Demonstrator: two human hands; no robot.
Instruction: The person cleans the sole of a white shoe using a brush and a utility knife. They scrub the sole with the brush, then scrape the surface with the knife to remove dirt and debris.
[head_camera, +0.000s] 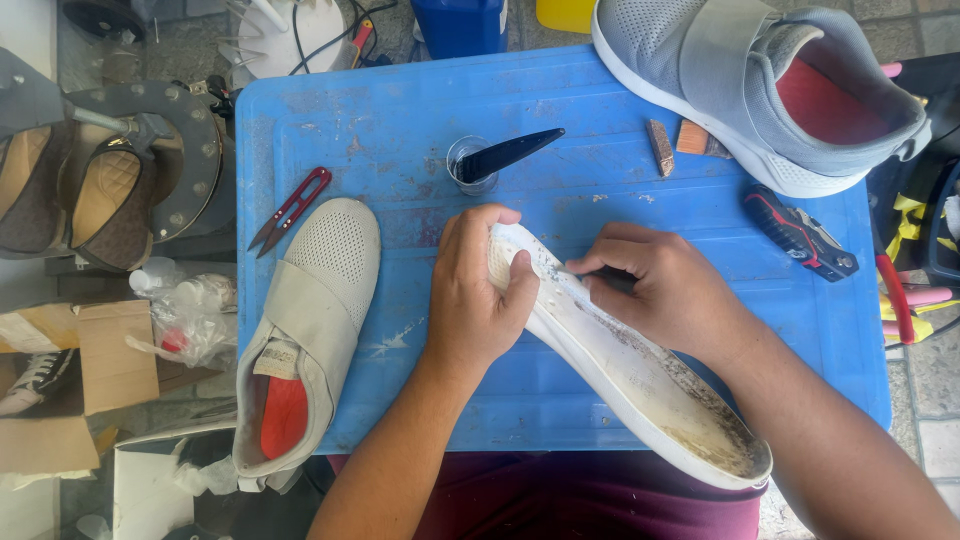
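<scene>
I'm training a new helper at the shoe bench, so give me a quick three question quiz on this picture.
1. True or false: the left hand grips the toe end of the white sole.
2. What lies left of the sole on the blue table? A) beige shoe B) hammer C) brush
3. What stands in the small glass cup?

Key: 1 true. 2 A, the beige shoe. 3 A black tool, leaning out to the right. The right hand works a thin dark tool along the sole's edge.

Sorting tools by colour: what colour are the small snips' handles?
Red, on the snips; head view.
</scene>
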